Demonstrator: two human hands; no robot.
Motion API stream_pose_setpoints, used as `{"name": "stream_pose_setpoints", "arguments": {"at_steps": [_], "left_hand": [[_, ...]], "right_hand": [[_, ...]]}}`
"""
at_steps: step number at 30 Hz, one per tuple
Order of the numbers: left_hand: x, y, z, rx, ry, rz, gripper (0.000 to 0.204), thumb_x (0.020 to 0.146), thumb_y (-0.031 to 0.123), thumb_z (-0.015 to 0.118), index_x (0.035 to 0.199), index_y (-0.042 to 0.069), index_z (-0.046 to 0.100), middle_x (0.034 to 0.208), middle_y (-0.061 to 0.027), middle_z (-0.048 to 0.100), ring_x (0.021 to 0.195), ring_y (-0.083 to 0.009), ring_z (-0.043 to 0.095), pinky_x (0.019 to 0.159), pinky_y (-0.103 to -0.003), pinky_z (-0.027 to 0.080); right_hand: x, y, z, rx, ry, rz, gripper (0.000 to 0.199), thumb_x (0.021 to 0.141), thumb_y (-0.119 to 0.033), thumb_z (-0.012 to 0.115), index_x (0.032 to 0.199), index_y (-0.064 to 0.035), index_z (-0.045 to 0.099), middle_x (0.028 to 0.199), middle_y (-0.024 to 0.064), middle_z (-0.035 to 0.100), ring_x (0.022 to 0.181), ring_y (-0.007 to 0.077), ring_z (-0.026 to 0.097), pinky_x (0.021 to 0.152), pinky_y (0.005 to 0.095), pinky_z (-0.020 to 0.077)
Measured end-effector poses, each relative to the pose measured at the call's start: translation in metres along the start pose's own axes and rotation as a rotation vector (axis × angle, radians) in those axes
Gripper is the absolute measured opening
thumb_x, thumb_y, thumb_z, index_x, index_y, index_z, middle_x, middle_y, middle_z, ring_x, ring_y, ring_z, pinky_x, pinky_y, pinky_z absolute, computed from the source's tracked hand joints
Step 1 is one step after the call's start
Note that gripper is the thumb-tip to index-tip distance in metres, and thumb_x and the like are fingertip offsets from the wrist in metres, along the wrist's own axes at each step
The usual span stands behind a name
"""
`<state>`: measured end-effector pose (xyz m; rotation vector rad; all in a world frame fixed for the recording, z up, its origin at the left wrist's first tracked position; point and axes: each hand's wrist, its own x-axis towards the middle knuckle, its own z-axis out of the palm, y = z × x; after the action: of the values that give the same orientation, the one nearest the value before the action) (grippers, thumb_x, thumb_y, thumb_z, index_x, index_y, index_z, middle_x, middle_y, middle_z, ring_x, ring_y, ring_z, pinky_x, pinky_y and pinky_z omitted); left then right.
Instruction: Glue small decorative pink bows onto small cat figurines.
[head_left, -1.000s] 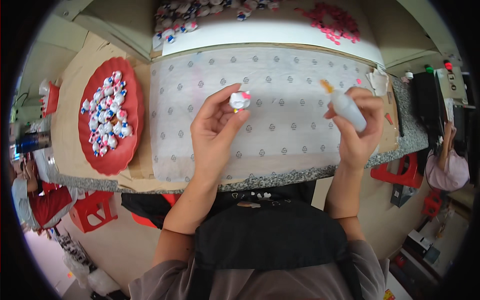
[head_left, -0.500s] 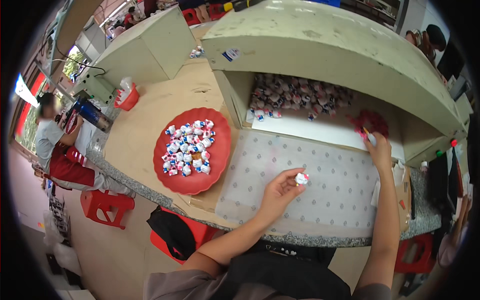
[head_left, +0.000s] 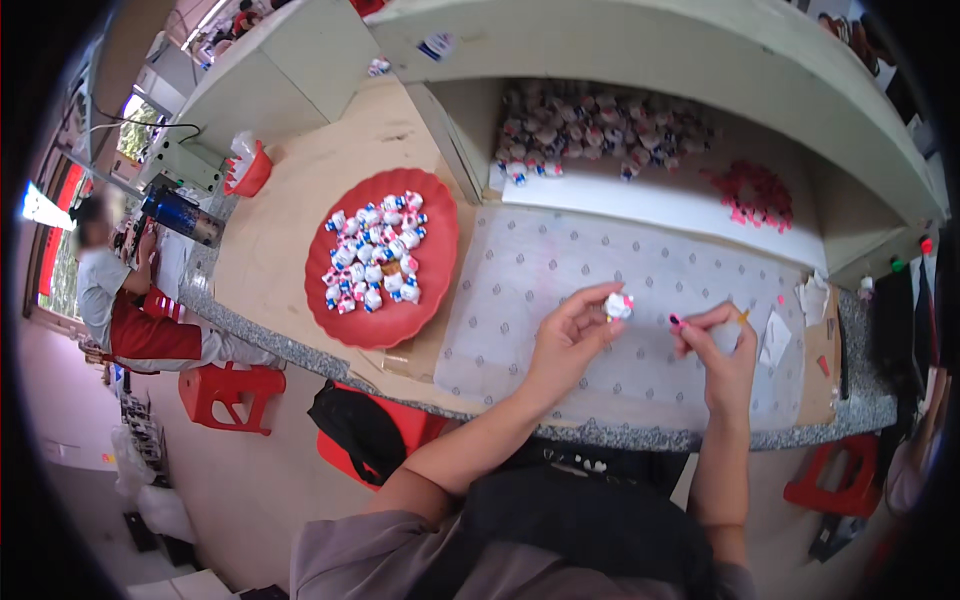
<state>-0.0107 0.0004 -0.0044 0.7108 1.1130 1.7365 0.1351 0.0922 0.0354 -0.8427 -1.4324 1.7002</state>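
Note:
Between the thumb and fingers of my left hand [head_left: 568, 345] is a small white figurine [head_left: 619, 306] with pink and blue-dark details. A short gap away, my right hand [head_left: 722, 365] pinches a small pink piece [head_left: 677, 322] with a dark spot at its end. The yellow end of a thin tool [head_left: 743, 317] pokes out by the right index finger; the rest of it is hidden. Both hands are above a patterned translucent sheet [head_left: 520, 330]. Left of them, a red scalloped plate [head_left: 330, 322] carries many similar white, blue and pink figurines [head_left: 372, 250].
Behind the sheet, an open shelf box [head_left: 640, 222] holds a heap of figurines [head_left: 600, 130] and a pile of pink pieces [head_left: 755, 195]. White paper [head_left: 775, 338] lies at right. A red basket [head_left: 250, 172] stands at far left. A person [head_left: 130, 290] sits beyond the table's left side.
My right hand has come back from the pink pile toward the left hand, now with a pink piece. My left hand still holds the figurine. The view has tilted slightly.

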Motion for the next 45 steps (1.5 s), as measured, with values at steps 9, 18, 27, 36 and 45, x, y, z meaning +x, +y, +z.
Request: {"name": "stream_pose_setpoints", "arguments": {"at_steps": [9,18,27,36,45], "left_hand": [[-0.001,-0.002,0.008,0.189,-0.017,0.107,0.038,0.074,-0.007,0.052,0.110,0.002,0.048,0.097,-0.0056,0.051,0.084,-0.0088,0.052,0.072,-0.020,0.042],[-0.007,-0.002,0.009,0.332,-0.048,0.148,0.032,0.074,-0.005,0.055,0.105,0.001,0.050,0.101,-0.0067,0.051,0.085,-0.0093,0.050,0.071,-0.020,0.041],[-0.005,-0.003,0.007,0.257,-0.103,0.135,0.029,0.074,0.000,0.057,0.103,0.001,0.053,0.101,-0.0083,0.053,0.089,-0.0119,0.051,0.075,-0.023,0.041],[-0.009,0.014,0.008,0.065,-0.075,0.060,0.025,0.077,-0.001,0.053,0.102,-0.001,0.051,0.101,-0.0098,0.053,0.088,-0.0133,0.053,0.076,-0.023,0.043],[-0.014,0.005,0.001,-0.038,-0.253,0.012,0.021,0.074,-0.005,0.054,0.094,-0.001,0.056,0.092,-0.0092,0.053,0.089,-0.0160,0.052,0.078,-0.027,0.044]], "right_hand": [[0.001,0.023,0.016,0.051,-0.094,0.010,0.008,0.068,0.000,0.062,0.073,0.0009,0.056,0.068,0.0043,0.055,0.060,0.0079,0.049,0.052,0.0204,0.0405],[-0.004,0.024,0.013,-0.109,-0.105,-0.032,0.008,0.068,-0.003,0.063,0.072,0.0007,0.057,0.065,0.0017,0.055,0.060,0.0061,0.048,0.055,0.0187,0.0381],[-0.005,0.025,0.012,-0.119,-0.115,-0.033,0.008,0.068,-0.003,0.063,0.072,0.0001,0.057,0.066,0.0016,0.056,0.064,0.0066,0.049,0.061,0.0203,0.0396],[-0.002,0.019,0.020,-0.144,-0.157,-0.135,0.026,0.064,-0.003,0.066,0.088,-0.0012,0.056,0.081,0.0029,0.055,0.077,0.0079,0.048,0.071,0.0217,0.0385],[-0.014,0.025,0.010,0.046,-0.220,-0.040,0.022,0.060,0.001,0.069,0.079,0.0001,0.057,0.071,0.0022,0.052,0.065,0.0078,0.047,0.059,0.0190,0.0366]]}}
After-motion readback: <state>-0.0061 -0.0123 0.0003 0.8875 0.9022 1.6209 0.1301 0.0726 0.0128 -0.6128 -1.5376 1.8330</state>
